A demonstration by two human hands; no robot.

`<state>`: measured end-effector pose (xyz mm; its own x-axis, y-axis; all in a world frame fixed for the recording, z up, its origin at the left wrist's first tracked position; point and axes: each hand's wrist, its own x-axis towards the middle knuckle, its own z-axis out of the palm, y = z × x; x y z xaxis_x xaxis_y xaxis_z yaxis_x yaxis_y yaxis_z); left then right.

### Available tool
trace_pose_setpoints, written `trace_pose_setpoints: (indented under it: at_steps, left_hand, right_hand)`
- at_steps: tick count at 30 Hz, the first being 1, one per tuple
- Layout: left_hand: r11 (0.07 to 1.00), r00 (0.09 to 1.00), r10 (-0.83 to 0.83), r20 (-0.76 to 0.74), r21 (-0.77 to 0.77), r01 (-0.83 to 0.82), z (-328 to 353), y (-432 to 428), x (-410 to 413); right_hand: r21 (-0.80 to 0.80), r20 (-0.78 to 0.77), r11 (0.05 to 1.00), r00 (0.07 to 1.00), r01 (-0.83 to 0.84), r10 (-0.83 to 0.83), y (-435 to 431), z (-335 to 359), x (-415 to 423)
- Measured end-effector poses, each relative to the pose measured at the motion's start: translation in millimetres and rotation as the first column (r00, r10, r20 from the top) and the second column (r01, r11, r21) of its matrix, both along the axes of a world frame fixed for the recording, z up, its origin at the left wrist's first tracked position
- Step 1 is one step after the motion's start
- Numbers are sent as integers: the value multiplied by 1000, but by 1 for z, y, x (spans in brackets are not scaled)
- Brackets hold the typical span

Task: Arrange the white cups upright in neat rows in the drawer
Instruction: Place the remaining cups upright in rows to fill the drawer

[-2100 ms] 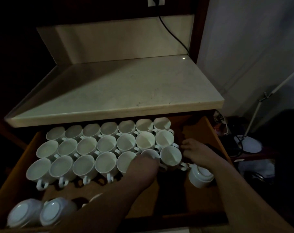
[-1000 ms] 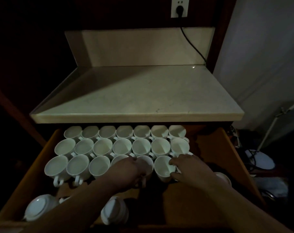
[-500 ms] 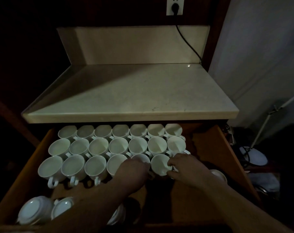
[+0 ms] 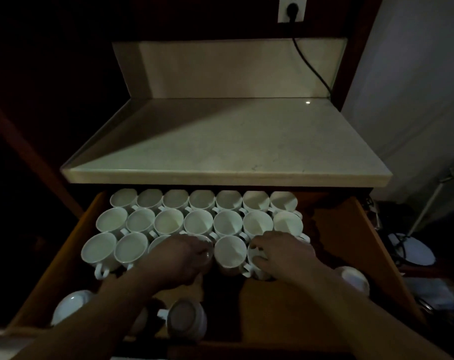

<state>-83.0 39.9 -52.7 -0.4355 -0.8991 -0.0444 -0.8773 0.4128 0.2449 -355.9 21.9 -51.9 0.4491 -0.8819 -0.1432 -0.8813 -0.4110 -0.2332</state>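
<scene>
We are looking down into an open wooden drawer (image 4: 355, 229) pulled out under a pale worktop (image 4: 220, 141). The worktop's front edge is overhanging the back row of white cups (image 4: 202, 201), so there is little room above that row. Three rows of upright cups are filling the back and left of the drawer, rims touching. To the right of the rows a strip of bare drawer floor is running along the right wall, and more bare floor is lying open in front of the rows, near the drawer's front edge.

Our left hand (image 4: 184, 258) is curling over a cup (image 4: 207, 242) in the front row; the cup is mostly hidden beneath it, and the fingers seem to be gripping its rim. Our right hand (image 4: 283, 253) is clasping the end cup (image 4: 257, 258) of that row, fingers on its rim. One upright cup (image 4: 229, 252) is standing between the two hands.

Loose cups are lying apart from the rows: an overturned cup (image 4: 186, 318) near the front edge, another overturned one (image 4: 70, 305) at the front left corner, and one (image 4: 354, 280) by the right wall behind our right forearm.

Compared with half a second ago, both hands are staying on the same front-row cups, the right-hand cup is sitting closer against its neighbour, and the view is shifting so that the overturned cup at the front is now showing clear of our left arm.
</scene>
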Motion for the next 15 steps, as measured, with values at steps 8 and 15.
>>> trace_pose_setpoints:
  at_steps: [8,15]
  left_hand:
    - [999,963,-45,265,-10,49,-29,-5,14]
    - [998,963,58,263,-15,-56,-30,-3,-13]
  right_hand:
    - [19,-78,998,995,-56,57,0,-12,34]
    - [8,-83,998,995,-59,60,2,-11,34]
